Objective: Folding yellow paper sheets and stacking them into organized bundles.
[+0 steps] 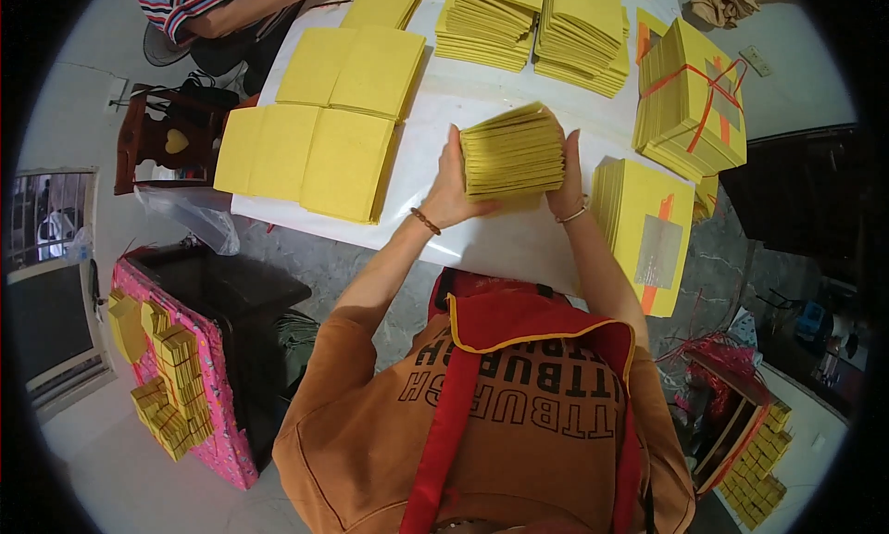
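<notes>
Between my two hands is a thick stack of yellow paper (514, 159), with its many layered edges facing me, above the white-covered table (435, 242). My left hand (447, 193) presses against the left side of the stack, its fingers partly hidden beneath. On the opposite side, my right hand (568, 184) grips it with the thumb pointing up. Close to my right wrist stands another yellow paper stack (625, 210) with a grey rectangle and orange strips on its face. Flat yellow stacks (347, 159) lie overlapping to the left of my left hand.
Tall yellow piles (491, 34) line the far side. At the right is a bundle (690, 99) tied with red cord. Another person's arm (250, 11) reaches in at the far left. A pink-covered table (208, 386) at lower left carries small yellow bundles (176, 376).
</notes>
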Motion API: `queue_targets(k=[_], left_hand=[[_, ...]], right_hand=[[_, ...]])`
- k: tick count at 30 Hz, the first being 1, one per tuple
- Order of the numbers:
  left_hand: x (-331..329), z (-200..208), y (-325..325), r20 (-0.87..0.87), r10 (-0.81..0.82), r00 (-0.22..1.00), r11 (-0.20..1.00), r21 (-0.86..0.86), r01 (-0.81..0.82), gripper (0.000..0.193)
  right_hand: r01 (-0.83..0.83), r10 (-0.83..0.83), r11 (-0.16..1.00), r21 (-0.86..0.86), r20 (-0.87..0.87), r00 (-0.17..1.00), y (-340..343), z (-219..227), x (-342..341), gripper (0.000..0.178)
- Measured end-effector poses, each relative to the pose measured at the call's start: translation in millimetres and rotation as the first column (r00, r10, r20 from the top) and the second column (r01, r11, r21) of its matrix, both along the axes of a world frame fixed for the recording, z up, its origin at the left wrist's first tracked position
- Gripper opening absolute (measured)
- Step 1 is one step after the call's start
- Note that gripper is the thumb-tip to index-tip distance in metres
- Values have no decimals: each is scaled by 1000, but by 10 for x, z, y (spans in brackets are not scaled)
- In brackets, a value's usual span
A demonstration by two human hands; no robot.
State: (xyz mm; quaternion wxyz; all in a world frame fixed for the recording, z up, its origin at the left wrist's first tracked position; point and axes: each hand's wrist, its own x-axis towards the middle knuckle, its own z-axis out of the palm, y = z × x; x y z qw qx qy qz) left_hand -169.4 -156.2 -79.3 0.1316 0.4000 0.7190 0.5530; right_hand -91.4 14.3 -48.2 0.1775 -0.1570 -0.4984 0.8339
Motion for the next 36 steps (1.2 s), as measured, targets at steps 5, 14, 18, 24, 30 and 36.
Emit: queue_targets(k=[5,14,18,24,30,36], left_hand=[[-40,-175,23,-182,-35,983,999,-47,27,139],[-79,264,239,149,5,989,997,75,-17,108],[-70,275,200,496,-108,862,985,170,26,95],[-28,660,204,685,-282,672,956,263,134,91],[305,1055,332,447,-41,893,999,12,40,98],[531,1516,299,658,-313,685,943,302,141,70]], right_hand=[[22,-5,974,-225,78,997,-77,-28,150,68],[-17,28,983,-185,57,998,75,-101,118,67],[-101,73,966,240,124,990,63,219,231,75],[-205,166,947,246,171,971,111,490,542,82],[-69,96,982,-176,150,984,103,263,761,57],[-446,-3,604,-660,-562,827,246,-163,983,57]])
